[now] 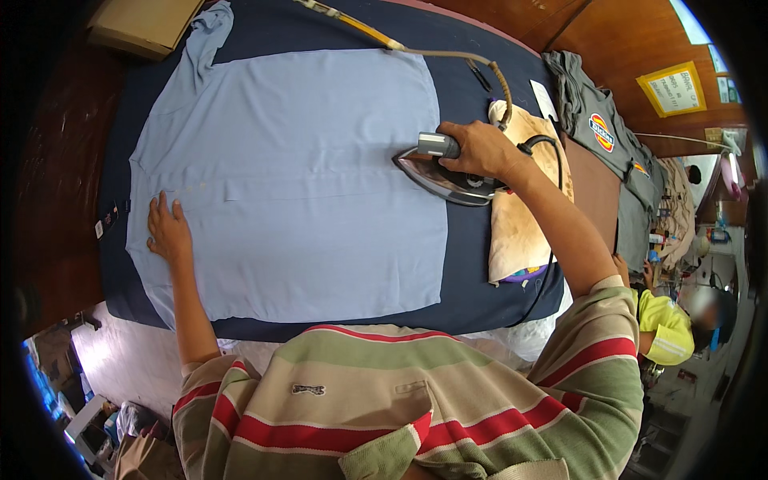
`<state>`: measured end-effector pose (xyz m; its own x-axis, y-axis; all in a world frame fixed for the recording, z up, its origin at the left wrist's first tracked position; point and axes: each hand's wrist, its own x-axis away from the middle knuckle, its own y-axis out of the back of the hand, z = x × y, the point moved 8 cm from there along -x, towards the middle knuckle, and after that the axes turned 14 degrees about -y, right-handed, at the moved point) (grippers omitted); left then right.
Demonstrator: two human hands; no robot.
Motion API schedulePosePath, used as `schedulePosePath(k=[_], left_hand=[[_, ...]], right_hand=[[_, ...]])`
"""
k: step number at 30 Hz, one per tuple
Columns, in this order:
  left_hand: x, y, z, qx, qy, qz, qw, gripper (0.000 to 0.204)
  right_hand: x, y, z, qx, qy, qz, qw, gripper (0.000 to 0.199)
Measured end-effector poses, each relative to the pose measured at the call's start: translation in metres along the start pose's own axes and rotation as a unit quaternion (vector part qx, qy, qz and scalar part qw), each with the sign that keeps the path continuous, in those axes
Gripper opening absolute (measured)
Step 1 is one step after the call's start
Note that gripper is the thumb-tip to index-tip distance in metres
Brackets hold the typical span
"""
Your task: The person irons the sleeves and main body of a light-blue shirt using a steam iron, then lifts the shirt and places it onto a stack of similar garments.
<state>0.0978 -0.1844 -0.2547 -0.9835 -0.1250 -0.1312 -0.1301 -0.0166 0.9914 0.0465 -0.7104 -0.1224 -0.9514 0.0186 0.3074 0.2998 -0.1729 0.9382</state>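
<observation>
A light blue shirt point(320, 248) lies spread flat on a dark navy cloth over the table, its collar end at the left and its hem at the right. My right hand point(480, 150) is wrapped round the handle of a grey steam iron point(448, 182). The iron's pointed tip rests on the shirt near the hem, and its heel reaches past the edge. A yellowish hose and a black cord lead away from it. At the collar end my left hand point(169, 228) lies flat on the fabric with its fingers spread.
A folded cream cloth pad point(524, 216) lies right of the iron. Grey garments point(588, 120) are piled along the right side. A cardboard box point(144, 24) sits at the far left corner. Beyond the table's right end is another person in a yellow top point(666, 328).
</observation>
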Motion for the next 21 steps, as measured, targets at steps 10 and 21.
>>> schedulePosePath(k=[10, 21], left_hand=[[0.081, 0.072, -0.220, 0.306, -0.425, -0.072, 0.849, 0.045], [0.100, 0.058, -0.286, 0.257, -0.534, -0.070, 0.802, 0.015]], right_hand=[[-0.011, 0.001, 0.000, -0.002, -0.013, -0.002, 1.000, 0.038], [-0.008, -0.004, 0.000, -0.002, 0.019, 0.017, 1.000, 0.039]])
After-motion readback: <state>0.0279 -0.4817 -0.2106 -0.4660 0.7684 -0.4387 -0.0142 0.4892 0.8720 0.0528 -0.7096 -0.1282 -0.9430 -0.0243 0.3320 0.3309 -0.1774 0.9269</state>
